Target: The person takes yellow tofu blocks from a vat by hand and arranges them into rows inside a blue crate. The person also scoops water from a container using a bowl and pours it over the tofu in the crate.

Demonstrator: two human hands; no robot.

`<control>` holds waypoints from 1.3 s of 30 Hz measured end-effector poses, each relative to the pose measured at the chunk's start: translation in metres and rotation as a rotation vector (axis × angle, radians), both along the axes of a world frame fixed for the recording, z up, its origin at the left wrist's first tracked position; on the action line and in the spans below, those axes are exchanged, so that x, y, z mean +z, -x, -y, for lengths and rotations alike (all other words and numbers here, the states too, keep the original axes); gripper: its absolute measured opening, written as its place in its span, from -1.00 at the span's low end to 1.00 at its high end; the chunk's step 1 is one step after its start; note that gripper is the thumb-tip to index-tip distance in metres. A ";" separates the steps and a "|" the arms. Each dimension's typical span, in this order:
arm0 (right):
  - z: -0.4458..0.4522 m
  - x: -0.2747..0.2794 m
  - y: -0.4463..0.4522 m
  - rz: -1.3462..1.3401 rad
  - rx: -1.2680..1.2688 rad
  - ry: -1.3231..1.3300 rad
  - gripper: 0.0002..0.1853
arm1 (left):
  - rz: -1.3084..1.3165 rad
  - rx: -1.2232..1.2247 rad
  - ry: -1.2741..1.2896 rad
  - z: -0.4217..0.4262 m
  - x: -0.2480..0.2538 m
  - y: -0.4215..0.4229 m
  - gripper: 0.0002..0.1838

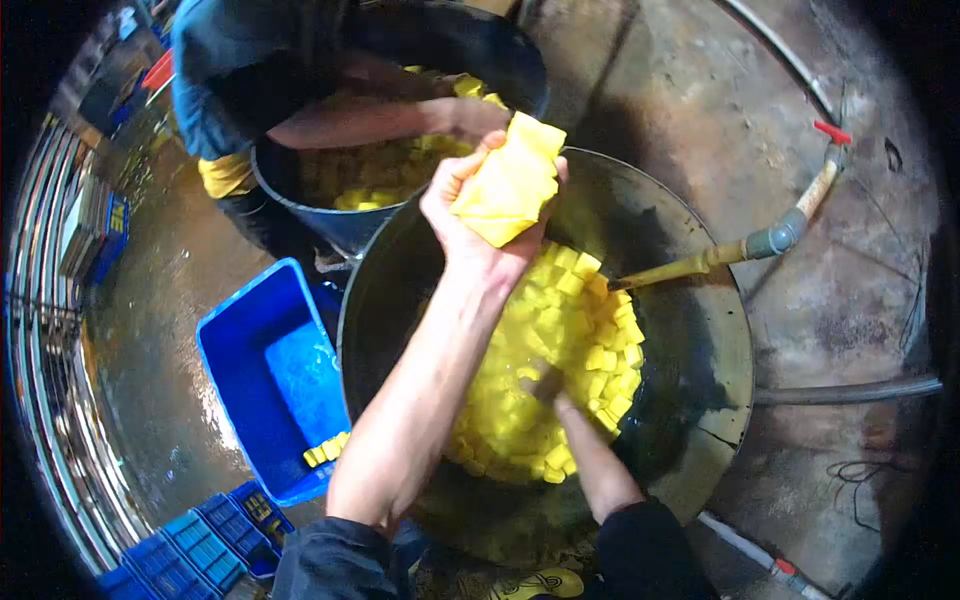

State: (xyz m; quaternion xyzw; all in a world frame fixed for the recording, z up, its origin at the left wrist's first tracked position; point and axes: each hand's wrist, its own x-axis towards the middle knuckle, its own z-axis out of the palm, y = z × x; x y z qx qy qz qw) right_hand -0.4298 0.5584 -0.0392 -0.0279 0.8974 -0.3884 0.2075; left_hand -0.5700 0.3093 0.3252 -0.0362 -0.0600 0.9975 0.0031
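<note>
My left hand is raised over the far rim of a large round metal vat, its fingers wrapped around several soft-looking yellow blocks. Down in the vat, my right hand reaches into cloudy yellowish water among many loose yellow blocks. Water and blur hide the right fingers, so their grip does not show. The floating blocks crowd mostly along the right side of the liquid.
A co-worker's arm reaches into a second vat behind mine. Left of my vat stands a blue bin with a few yellow blocks. A pipe juts over the vat's right rim. Blue crates sit lower left.
</note>
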 end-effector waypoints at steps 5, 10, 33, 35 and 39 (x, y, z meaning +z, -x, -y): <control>0.058 0.170 0.015 0.701 -0.079 0.753 -0.70 | 0.064 0.151 0.093 0.099 0.020 -0.077 -0.67; 0.182 0.348 -0.022 0.497 0.265 0.770 -0.59 | 0.139 0.307 0.155 0.170 -0.027 -0.157 -0.61; 0.460 0.066 -0.096 1.002 0.415 0.346 -0.62 | 0.916 -0.058 0.206 0.271 -0.393 -0.345 -0.26; 0.468 0.018 -0.088 0.920 0.354 0.258 -0.63 | 0.821 -0.086 0.295 0.295 -0.415 -0.343 -0.33; 0.477 -0.076 -0.138 0.113 0.435 -0.809 -0.19 | 0.916 -0.431 1.179 0.309 -0.506 -0.375 -0.25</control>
